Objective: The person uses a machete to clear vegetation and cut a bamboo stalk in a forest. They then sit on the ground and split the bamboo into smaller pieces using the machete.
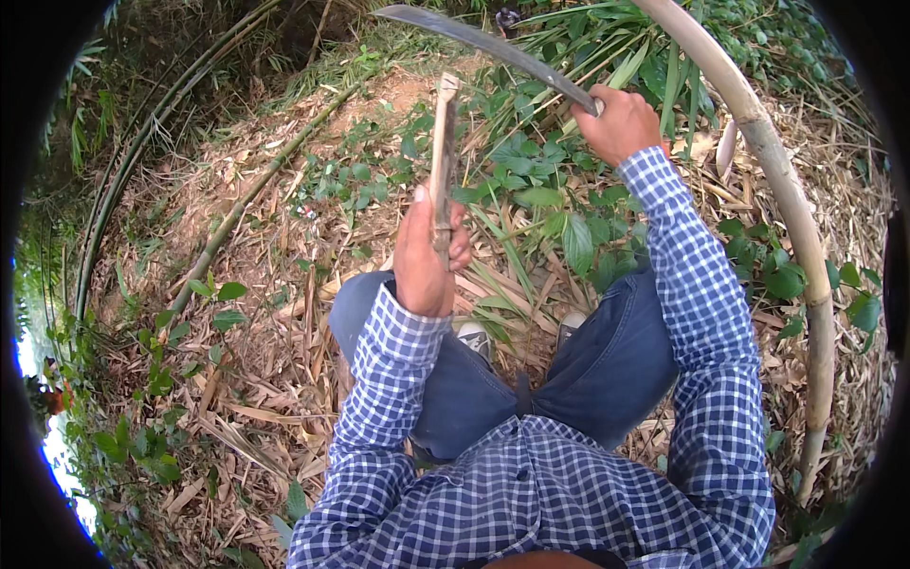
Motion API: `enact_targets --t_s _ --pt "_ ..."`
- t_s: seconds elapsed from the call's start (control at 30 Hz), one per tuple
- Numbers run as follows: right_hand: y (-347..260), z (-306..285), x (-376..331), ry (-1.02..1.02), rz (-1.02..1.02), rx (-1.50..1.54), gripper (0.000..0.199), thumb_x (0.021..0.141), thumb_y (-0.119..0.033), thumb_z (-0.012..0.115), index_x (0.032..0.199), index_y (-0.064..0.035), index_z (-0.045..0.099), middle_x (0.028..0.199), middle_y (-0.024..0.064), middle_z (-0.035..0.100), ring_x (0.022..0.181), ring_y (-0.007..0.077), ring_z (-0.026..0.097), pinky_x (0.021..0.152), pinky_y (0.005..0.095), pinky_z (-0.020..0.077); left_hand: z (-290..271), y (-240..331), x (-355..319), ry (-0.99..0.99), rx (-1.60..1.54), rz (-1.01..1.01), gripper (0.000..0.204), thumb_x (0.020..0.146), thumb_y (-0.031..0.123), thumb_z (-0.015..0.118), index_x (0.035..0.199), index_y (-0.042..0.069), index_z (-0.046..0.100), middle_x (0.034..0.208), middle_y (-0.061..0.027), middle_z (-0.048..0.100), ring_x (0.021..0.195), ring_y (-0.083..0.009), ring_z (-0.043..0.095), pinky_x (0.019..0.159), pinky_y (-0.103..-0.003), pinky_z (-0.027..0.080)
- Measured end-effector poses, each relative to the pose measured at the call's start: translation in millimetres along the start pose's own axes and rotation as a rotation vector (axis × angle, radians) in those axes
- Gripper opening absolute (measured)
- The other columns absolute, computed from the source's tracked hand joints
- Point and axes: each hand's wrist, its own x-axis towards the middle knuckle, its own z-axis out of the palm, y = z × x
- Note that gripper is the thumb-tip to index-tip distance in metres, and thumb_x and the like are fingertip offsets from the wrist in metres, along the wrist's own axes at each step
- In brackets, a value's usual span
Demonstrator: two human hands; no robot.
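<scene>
I saw the left hand (424, 256) closed around a bamboo stick (443, 156) held upright over the knees, clear of the right hand's (621, 121) gripped, raised machete (488, 45).

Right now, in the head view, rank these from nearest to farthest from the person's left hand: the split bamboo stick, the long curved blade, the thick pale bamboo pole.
1. Split bamboo stick: gripped in the left hand, centre.
2. Long curved blade: above, held by the right hand.
3. Thick pale bamboo pole: far right, arching along the edge.
</scene>
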Motion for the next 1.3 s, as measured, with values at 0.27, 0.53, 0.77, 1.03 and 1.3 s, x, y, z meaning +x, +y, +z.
enact_targets --t_s 0.27,0.53,0.77,1.03,1.3 --pt "-80.4 -5.1 -49.2 0.040 -0.423 0.263 0.015 0.070 -0.023 0.067 0.073 -0.0088 0.064 0.058 0.0117 0.061 0.052 0.0311 0.061 0.049 0.0432 0.0474 -6.5 -6.2 5.4 0.061 -0.024 0.031 0.029 0.098 0.029 0.041 0.114 0.007 0.049 0.086 -0.0008 0.051 0.066 -0.0101 0.043 0.056 -0.025 0.036" --pt "-71.3 2.5 -50.3 0.001 -0.559 0.274 0.017 0.065 -0.019 0.068 0.072 -0.0074 0.058 0.063 0.0118 0.060 0.056 0.0332 0.060 0.050 0.0443 0.0462 -14.8 -8.3 3.5 -0.048 0.320 0.147 0.029 0.090 0.009 0.059 0.117 0.001 0.049 0.090 -0.0019 0.051 0.075 -0.0099 0.045 0.063 -0.026 0.037" --pt "-13.3 23.3 -1.8 0.108 -0.259 0.020 0.016 0.071 -0.022 0.068 0.081 -0.0095 0.066 0.062 0.0099 0.062 0.057 0.0261 0.063 0.056 0.0412 0.0509 -5.0 -4.4 -1.5 -0.135 0.258 0.061 0.057 0.090 0.013 0.062 0.138 -0.002 0.034 0.092 -0.0017 0.049 0.076 -0.0095 0.045 0.062 -0.025 0.038" --pt "-44.4 -12.6 -33.0 0.063 -0.236 0.225 0.016 0.075 -0.025 0.065 0.077 -0.0092 0.068 0.056 0.0100 0.060 0.051 0.0266 0.062 0.052 0.0387 0.0502 -13.6 -5.9 10.5 -0.023 0.376 0.165 0.069 0.087 0.012 0.066 0.142 -0.006 0.028 0.117 -0.0084 0.050 0.102 -0.0144 0.048 0.087 -0.029 0.039" --pt "-63.0 12.4 -45.4 0.061 -0.583 0.276 0.020 0.062 -0.020 0.069 0.073 -0.0080 0.058 0.063 0.0103 0.060 0.058 0.0307 0.061 0.052 0.0443 0.0480 -7.5 -2.6 3.2 -0.017 0.381 0.243 0.048 0.083 0.007 0.069 0.125 -0.003 0.049 0.121 -0.0124 0.054 0.114 -0.0214 0.050 0.101 -0.035 0.036"
